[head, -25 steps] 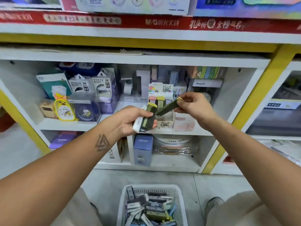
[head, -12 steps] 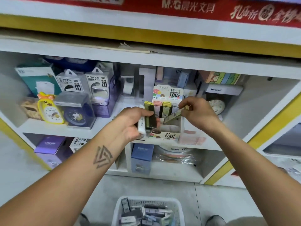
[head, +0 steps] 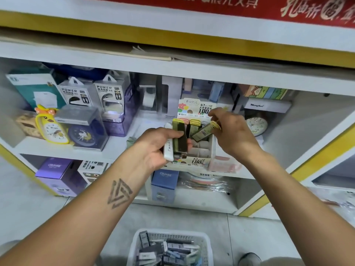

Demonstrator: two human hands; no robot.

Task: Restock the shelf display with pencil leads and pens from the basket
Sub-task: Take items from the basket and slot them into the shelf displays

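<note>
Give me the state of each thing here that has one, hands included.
Left hand: grips several lead cases.
Right hand: pinches one lead case, tilted over the display box.
Display box: partly filled, front slots empty.
Basket: on floor, holding stock.

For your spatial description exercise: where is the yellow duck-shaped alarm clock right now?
The yellow duck-shaped alarm clock stands at the left of the upper shelf in the head view, beside the dark blue boxed clock.
</note>
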